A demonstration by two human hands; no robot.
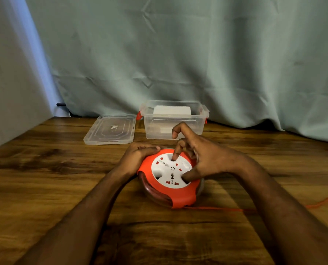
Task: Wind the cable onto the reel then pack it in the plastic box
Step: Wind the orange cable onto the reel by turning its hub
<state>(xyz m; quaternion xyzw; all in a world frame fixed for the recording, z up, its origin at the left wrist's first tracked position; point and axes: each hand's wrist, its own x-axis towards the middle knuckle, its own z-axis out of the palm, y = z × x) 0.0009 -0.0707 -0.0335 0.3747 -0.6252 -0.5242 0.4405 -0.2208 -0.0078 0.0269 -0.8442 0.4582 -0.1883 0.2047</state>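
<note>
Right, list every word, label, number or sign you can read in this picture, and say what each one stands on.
No readable words or numbers anywhere.
White arrow-like mark on the flat clear plastic lid: a sign only, no letters.
Small ring symbol at the centre of the round white socket face of the red cable reel: no text readable.
White label inside the clear plastic box: looks blank, or too blurred to tell.

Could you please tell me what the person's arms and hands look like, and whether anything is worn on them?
Both forearms are bare up to the bottom edge of the picture, with no sleeves in view. The left hand and right hand carry no gloves, and no watch, bracelet or ring shows on the visible wrists and fingers. The fingernails look short and unpainted.
</note>
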